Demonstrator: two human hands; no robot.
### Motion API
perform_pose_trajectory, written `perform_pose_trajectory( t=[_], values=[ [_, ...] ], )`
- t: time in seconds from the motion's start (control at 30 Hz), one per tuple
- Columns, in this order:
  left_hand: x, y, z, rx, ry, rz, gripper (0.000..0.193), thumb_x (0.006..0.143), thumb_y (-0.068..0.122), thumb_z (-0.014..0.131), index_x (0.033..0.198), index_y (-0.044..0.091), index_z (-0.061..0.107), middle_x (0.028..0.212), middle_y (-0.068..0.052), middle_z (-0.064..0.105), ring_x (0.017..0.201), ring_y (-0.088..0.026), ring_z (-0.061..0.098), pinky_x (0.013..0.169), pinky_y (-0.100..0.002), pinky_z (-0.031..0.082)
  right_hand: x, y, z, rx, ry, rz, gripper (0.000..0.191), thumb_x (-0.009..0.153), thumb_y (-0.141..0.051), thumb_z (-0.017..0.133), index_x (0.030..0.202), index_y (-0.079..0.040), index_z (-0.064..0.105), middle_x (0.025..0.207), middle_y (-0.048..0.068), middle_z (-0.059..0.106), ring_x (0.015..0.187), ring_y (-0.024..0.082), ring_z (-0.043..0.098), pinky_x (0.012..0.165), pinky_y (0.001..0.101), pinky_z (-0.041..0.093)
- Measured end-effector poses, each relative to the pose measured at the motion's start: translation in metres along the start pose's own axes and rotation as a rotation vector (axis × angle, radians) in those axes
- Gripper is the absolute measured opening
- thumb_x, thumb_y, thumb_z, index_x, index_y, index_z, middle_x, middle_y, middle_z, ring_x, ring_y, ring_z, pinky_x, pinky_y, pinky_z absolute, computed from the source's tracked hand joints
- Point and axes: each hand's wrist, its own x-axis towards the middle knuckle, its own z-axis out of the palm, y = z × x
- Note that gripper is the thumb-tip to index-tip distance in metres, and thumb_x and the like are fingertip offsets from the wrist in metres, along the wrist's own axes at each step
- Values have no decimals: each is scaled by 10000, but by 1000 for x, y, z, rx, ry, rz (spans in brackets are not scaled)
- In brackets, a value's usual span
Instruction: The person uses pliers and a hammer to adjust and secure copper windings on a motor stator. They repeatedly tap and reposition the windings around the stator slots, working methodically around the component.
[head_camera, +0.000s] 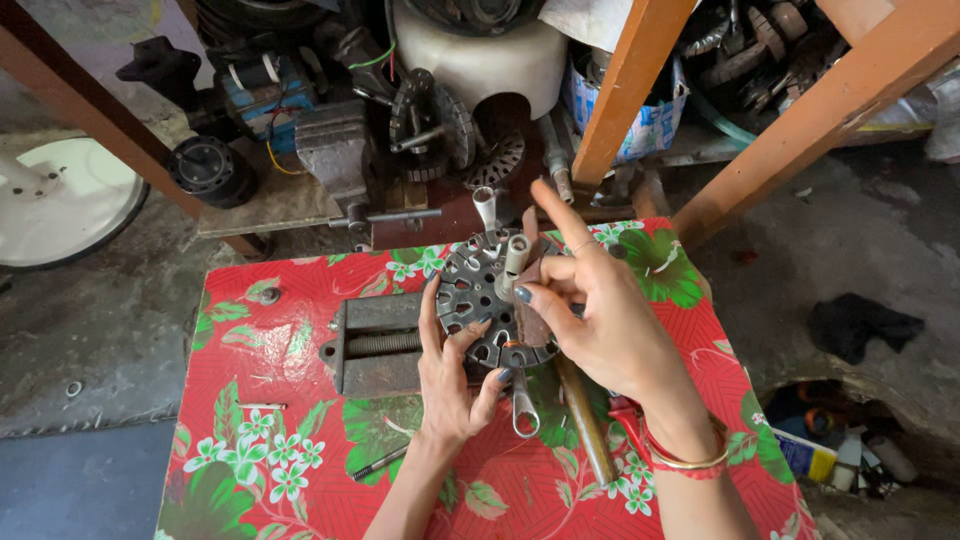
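A round dark metal motor core (478, 297) with slots around its rim stands clamped on a small grey bench vise (375, 345). My left hand (452, 375) rests against its lower left side, fingers spread on the slotted face. Above it, my right hand (590, 300) pinches a short pale tube (515, 255) at the core's centre, index finger raised. A ring and red and gold bangles show on that hand and wrist.
The vise sits on a table with a red floral cloth (260, 400). A wrench (524, 405), a wooden-handled tool (585, 415) and a red-handled tool (628, 418) lie beside my wrists. Behind stand a larger vise (335, 150), motor parts and wooden legs (625, 85).
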Motion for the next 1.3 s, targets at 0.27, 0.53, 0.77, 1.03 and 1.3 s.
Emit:
perform_pose_trajectory(
  t=[0.27,0.53,0.77,1.03,1.3],
  values=[
    [1,0,1,-7,3,-1,538,1015,527,585,1333,95,546,1654,-370,229,1481,-566,451,1186,-557,472,7,-12,3,-305,33,49,358,910,3,645,1258,-43,572,853,102,791,681,129,740,639,290,566],
    [-2,-2,-1,-3,-10,-20,532,998,520,604,1308,90,556,1647,-373,227,1473,-562,450,1168,-550,479,10,-24,6,-477,-12,47,307,917,-11,580,1194,-67,701,573,107,586,466,104,525,494,330,412],
    [-1,-3,0,0,-5,-3,531,1001,504,601,1325,86,552,1654,-365,224,1482,-561,444,1189,-563,462,3,-32,3,-214,52,-4,399,910,-3,547,1293,-59,647,625,40,546,515,54,449,465,290,401],
    [0,0,0,-10,-3,-14,538,1003,515,598,1319,83,554,1650,-371,227,1475,-543,459,1179,-544,472,4,-29,3,-279,36,-37,378,917,1,565,1282,-50,647,614,38,541,511,69,435,470,293,396],
    [2,1,-1,-5,-2,-9,533,1005,519,592,1323,93,555,1657,-363,227,1508,-551,420,1202,-565,451,4,-37,4,-285,17,1,482,907,5,552,1367,-113,635,590,60,506,502,90,428,465,304,393]
  ],
)
